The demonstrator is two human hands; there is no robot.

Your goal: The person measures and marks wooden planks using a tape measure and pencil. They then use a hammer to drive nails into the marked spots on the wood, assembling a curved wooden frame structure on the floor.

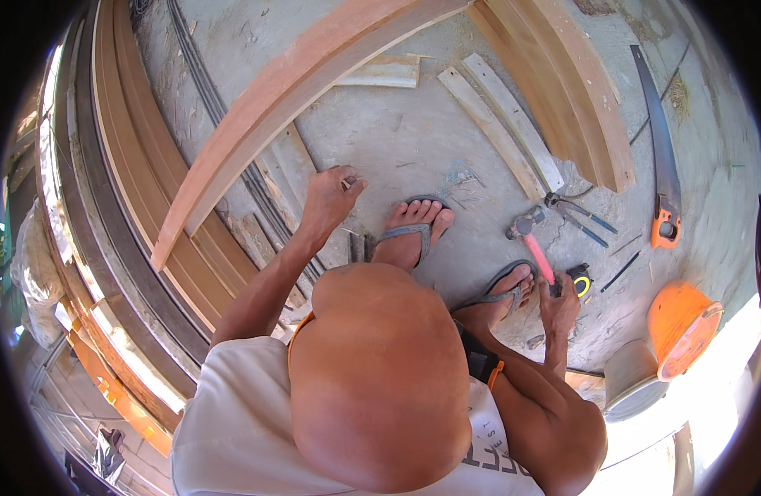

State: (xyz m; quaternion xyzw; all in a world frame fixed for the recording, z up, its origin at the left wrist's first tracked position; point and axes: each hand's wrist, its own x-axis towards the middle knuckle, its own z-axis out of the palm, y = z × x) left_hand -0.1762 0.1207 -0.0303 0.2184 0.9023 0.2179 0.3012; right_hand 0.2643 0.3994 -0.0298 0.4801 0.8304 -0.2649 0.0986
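Observation:
My right hand (560,307) is wrapped round the handle end of a hammer (538,256) with a pinkish-red handle. The hammer's metal head points away from me, low over the concrete floor. A black and yellow tape measure (580,281) lies right beside that hand. My left hand (332,198) is raised in front of my left knee with its fingers curled together. Something small and dark seems to show at its fingertips, too small to name. Beyond the left hand, a long reddish wooden beam (264,116) slants across the view.
Pincers (577,219) lie past the hammer head, and a handsaw (663,165) with an orange handle farther right. Two narrow boards (500,124) and a wooden frame piece (554,91) lie ahead. An orange bucket (674,322) and a grey bucket (631,369) stand at right. Long planks (140,157) line the left.

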